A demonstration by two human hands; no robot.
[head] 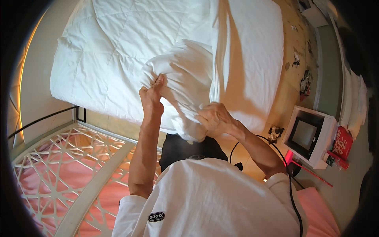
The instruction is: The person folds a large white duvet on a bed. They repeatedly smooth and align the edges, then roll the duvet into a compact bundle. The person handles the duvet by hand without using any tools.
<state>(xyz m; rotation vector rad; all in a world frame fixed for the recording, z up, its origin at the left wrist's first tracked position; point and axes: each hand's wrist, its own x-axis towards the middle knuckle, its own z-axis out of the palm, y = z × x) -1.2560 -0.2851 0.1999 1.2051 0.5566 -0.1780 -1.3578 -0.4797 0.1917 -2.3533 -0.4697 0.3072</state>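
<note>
A quilted white duvet (112, 59) covers the left part of the bed in front of me. To its right shows a smooth white mattress sheet (257, 50), with a folded cloth edge hanging between the two. My left hand (152, 96) pinches the left side of a puffy white fabric bundle (188, 66), thumb uppermost. At the bundle's lower right, my right hand (215, 117) grips gathered cloth in a fist. The bundle bulges between and beyond both hands, and its lower end droops near my black trousers (192, 151). Whether it is a pillow or part of the bedding, I cannot tell.
A white lattice partition (68, 166) stands at left, with pink fabric (50, 177) behind it. On the right are a white bedside cabinet (311, 136), a red packet (342, 143) and a bottle (336, 161). A black cable (291, 189) runs by my right arm. Litter (305, 84) lies on the floor.
</note>
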